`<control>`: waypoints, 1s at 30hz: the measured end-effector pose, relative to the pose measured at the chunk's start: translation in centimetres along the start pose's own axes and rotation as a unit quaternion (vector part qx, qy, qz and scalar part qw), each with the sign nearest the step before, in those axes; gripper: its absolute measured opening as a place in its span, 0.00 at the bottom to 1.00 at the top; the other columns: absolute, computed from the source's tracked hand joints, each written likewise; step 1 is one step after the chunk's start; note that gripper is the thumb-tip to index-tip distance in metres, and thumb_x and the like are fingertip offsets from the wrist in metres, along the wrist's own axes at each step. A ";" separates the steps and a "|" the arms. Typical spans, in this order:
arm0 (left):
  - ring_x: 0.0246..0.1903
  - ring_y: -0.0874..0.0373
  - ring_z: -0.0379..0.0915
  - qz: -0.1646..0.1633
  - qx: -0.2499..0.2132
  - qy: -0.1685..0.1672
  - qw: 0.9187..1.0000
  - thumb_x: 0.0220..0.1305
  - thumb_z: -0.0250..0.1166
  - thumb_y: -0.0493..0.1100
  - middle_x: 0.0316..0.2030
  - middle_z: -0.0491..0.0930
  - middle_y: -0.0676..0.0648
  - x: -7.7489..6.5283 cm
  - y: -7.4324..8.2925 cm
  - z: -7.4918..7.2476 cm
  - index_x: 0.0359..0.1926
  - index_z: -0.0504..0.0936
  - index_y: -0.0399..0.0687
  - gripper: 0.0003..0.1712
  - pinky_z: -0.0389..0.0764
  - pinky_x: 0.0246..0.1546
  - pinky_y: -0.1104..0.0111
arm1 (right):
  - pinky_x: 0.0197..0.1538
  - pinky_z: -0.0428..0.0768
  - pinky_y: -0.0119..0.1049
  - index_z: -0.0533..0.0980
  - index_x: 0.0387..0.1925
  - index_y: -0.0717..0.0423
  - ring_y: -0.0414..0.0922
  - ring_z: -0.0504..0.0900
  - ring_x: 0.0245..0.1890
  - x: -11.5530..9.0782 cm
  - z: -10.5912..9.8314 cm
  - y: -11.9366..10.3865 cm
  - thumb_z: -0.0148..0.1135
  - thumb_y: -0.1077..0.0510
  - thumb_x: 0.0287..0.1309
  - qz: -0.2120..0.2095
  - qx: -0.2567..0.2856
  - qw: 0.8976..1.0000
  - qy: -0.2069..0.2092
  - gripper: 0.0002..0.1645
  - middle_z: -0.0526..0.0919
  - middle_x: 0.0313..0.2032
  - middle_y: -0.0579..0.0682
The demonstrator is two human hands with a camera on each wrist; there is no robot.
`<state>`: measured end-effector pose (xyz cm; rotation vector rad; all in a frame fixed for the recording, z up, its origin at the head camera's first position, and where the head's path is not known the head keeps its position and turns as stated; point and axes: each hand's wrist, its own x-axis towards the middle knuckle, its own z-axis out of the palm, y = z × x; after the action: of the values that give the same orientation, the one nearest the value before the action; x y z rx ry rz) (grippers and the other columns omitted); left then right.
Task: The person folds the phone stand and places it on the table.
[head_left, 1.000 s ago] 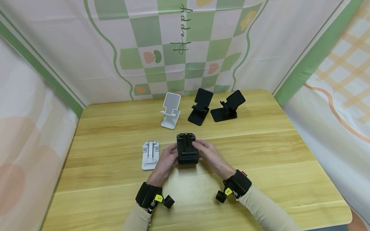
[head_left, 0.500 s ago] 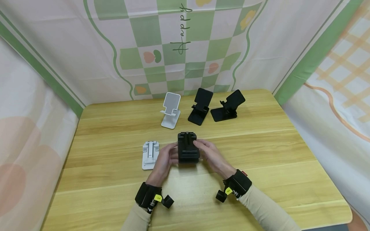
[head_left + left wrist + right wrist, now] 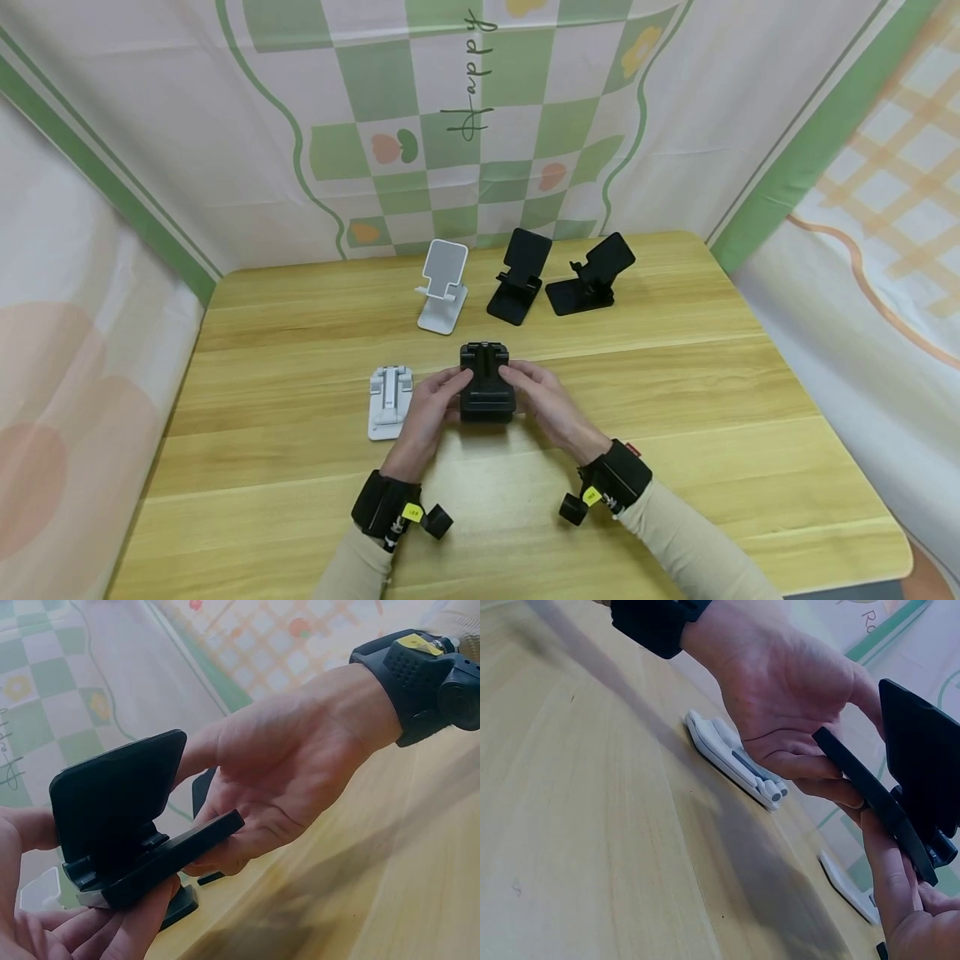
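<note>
Left thumb (image 3: 457, 382) — newly atop gripped stand (image 3: 487, 400)

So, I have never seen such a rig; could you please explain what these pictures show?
There is no robot here: a person's bare left hand and right hand together hold a black folding stand, partly opened, above a pale wooden table. The wide picture comes from a camera worn on the head, looking down; the two close-ups come from small black cameras worn on the wrists. On the table, a white folding stand lies folded flat beside the left hand. Along the back, opened up, are a white stand with a grey plate, a black stand in the middle and another black stand at the right.
</note>
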<state>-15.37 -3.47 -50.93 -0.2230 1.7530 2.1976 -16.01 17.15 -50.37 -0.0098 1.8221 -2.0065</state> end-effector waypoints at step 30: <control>0.37 0.59 0.87 0.021 0.025 -0.003 0.999 0.73 0.64 0.42 0.49 0.87 0.36 0.1 -0.8 -0.4 0.65 0.78 0.34 0.24 0.85 0.36 0.71 | 0.51 0.86 0.39 0.66 0.70 0.68 0.44 0.86 0.49 0.2 0.1 0.9 0.55 0.57 0.77 -0.010 0.020 1.000 -0.006 0.28 0.83 0.55 0.58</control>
<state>-15.20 -3.65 -51.72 -0.1693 1.8225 2.1773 -15.88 16.94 -51.31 -0.0274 1.7814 -2.0513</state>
